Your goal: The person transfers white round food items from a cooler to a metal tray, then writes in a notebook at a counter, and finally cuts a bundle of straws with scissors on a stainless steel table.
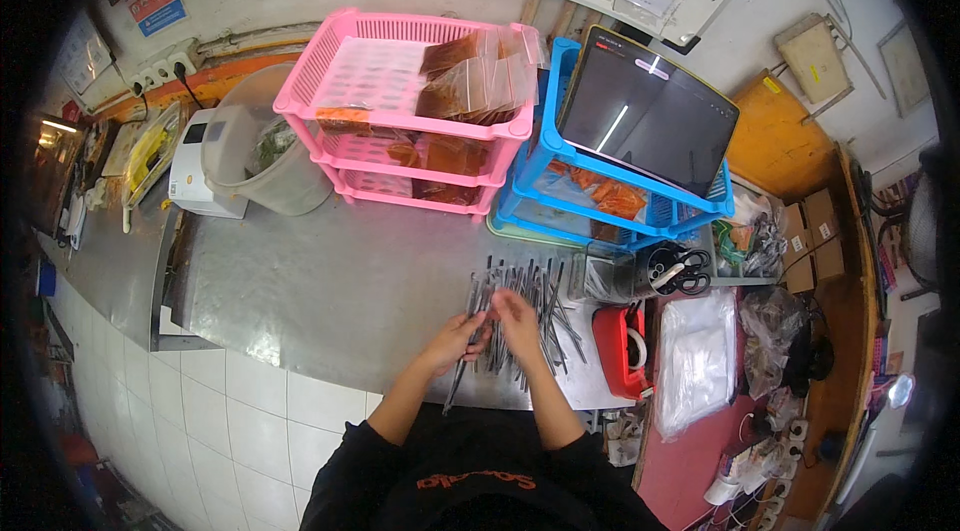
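Several thin dark sticks [460,373], which look like wrapped straws or chopsticks, are held in my left hand [454,342] and slant down past the metal table's near edge. My right hand [516,317] is raised close beside it, its fingers bent near the sticks' upper part; whether it grips any of them cannot be told. Under and to the right of both hands, a loose pile of similar sticks [556,321] lies spread on the metal table [337,283], some crossing others at angles.
A pink tiered rack [412,129] with sauce-filled bags stands behind, beside a blue rack [544,144] bearing a tablet [649,110]. Rightward are a black cup of scissors [675,268], a red tape dispenser [621,354] and clear plastic bags [697,358]. A translucent bucket [292,178] stands left.
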Demonstrator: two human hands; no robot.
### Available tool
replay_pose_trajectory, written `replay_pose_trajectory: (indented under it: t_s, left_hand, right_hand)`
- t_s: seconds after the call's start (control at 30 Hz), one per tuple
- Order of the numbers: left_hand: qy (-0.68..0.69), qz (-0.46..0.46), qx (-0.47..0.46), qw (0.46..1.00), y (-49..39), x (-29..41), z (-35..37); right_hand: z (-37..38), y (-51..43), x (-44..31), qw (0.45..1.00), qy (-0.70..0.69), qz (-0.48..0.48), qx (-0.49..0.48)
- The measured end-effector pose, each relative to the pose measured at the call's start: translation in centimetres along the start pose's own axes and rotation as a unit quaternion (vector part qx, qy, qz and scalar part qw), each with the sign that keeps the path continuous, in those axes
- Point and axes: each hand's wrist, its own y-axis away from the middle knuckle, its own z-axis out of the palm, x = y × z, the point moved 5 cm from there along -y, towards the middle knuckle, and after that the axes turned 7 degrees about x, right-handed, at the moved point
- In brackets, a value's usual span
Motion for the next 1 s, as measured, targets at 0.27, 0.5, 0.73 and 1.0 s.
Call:
replay_pose_trajectory:
  t_s: [0.27, 0.5, 0.73, 1.0]
  left_hand:
    - [-0.016, 0.079, 0.120, 0.990, 0.3, 1.0, -1.8]
    - [-0.322, 0.152, 0.274, 0.893, -1.5, 0.4, -3.9]
    - [-0.467, 0.132, 0.312, 0.817, -6.8, -3.8, 1.2]
    - [-0.707, 0.097, 0.289, 0.638, -6.7, -5.6, 8.6]
  right_hand:
    - [-3.9, -0.7, 0.6, 0.966, -0.168, -0.019, 0.198]
    - [-6.2, -0.8, 1.6, 0.938, 0.184, -0.124, 0.267]
    - [-7.9, 7.3, 4.8, 0.932, 0.212, -0.083, 0.282]
    - [-13.1, 18.7, 11.0, 0.890, 0.278, 0.016, 0.360]
